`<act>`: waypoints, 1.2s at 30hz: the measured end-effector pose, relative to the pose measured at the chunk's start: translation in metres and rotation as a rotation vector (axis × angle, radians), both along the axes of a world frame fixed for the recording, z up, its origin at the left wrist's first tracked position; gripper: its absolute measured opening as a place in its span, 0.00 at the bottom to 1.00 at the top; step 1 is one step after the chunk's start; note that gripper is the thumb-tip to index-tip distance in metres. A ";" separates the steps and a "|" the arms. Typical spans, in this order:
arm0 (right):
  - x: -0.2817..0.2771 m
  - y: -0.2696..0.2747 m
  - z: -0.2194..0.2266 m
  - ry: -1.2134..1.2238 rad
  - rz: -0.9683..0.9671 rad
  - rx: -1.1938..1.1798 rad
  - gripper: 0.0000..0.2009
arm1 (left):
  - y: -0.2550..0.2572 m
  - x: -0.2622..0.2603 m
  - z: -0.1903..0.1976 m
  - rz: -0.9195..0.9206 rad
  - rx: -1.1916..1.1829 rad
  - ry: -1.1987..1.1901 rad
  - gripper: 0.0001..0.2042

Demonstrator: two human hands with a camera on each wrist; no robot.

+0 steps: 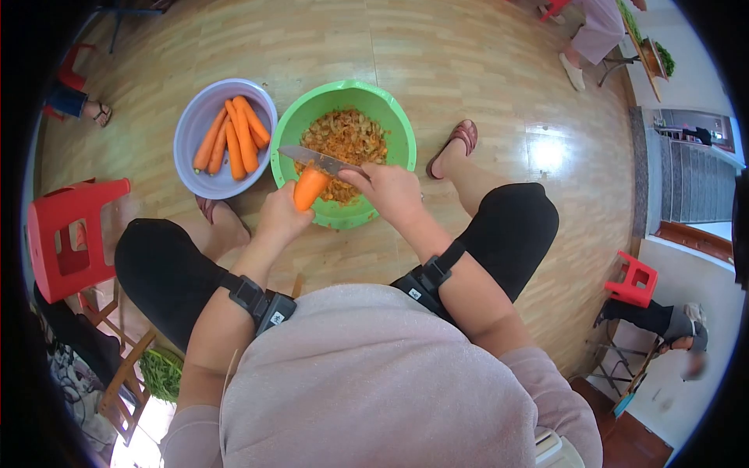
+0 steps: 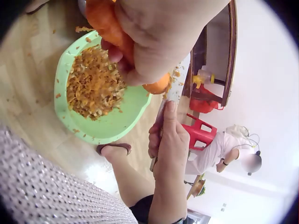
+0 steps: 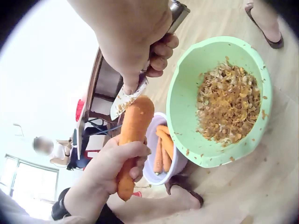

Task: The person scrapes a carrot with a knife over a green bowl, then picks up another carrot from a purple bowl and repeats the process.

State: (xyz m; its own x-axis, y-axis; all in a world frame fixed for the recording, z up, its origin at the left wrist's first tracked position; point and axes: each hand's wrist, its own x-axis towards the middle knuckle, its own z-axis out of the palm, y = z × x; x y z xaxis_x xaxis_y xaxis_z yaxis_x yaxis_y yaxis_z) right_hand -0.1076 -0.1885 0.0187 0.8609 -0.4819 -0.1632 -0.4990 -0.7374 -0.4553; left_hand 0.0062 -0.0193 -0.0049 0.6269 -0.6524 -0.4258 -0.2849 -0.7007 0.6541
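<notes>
1. The left hand (image 1: pixel 282 212) has its fingers and thumb curled round a carrot (image 1: pixel 310 189).
2. The right hand (image 1: pixel 394 191) grips a knife (image 1: pixel 324 161) by the handle, thumb reaching onto the side of the blade.
3. The carrot is held above the green bowl (image 1: pixel 399 144), over the rim nearest the person and the purple bowl (image 1: pixel 195 125); the blade crosses at its thick end.
4. The right wrist view shows the carrot's tapered end past the left hand, and the metal handle's end; the head view hides both.
5. Both wrist views show orange scraps (image 3: pixel 122 106) stuck to the blade.
6. The green bowl, on the floor (image 1: pixel 437 86), holds a heap of orange and brownish shreds (image 1: pixel 343 136); bits cling to its rim.
7. The purple bowl, just beside the green bowl's left rim, holds several whole carrots (image 1: pixel 243 140). The head view shows it fully, the left wrist view barely a sliver.
</notes>
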 end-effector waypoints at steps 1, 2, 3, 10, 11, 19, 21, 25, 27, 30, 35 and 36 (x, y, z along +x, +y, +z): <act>0.000 0.000 -0.003 -0.033 -0.011 0.027 0.27 | 0.000 0.000 0.000 0.003 0.010 -0.006 0.14; -0.001 -0.001 -0.005 -0.032 -0.013 0.027 0.27 | 0.000 0.001 0.000 0.007 0.019 -0.014 0.14; 0.000 -0.002 -0.006 0.000 -0.019 0.034 0.27 | 0.001 0.002 -0.002 0.003 0.019 -0.015 0.14; -0.003 -0.016 -0.009 0.035 -0.115 0.105 0.26 | -0.002 0.001 0.002 0.037 -0.075 0.045 0.14; -0.002 -0.015 -0.004 0.036 -0.113 0.106 0.26 | -0.002 0.002 0.005 0.121 -0.105 0.160 0.14; -0.003 -0.007 -0.011 -0.132 -0.087 0.186 0.26 | -0.005 0.001 0.012 0.277 -0.173 0.800 0.14; -0.005 -0.018 -0.016 -0.074 -0.103 0.173 0.25 | -0.005 0.000 0.015 0.289 -0.181 0.830 0.14; -0.005 -0.018 -0.007 -0.090 -0.119 0.137 0.27 | -0.006 0.002 0.021 0.242 -0.167 0.806 0.15; -0.002 -0.018 0.007 -0.072 -0.148 0.171 0.27 | -0.006 0.002 0.019 0.257 -0.181 0.785 0.15; 0.000 -0.014 0.017 -0.046 -0.120 0.194 0.26 | -0.005 0.003 0.013 0.277 -0.193 0.795 0.15; -0.003 -0.015 0.001 -0.023 -0.057 0.149 0.27 | -0.003 0.003 0.009 0.194 -0.106 0.619 0.17; -0.003 -0.019 -0.002 0.021 -0.094 0.156 0.27 | -0.003 0.001 0.010 0.192 -0.107 0.618 0.17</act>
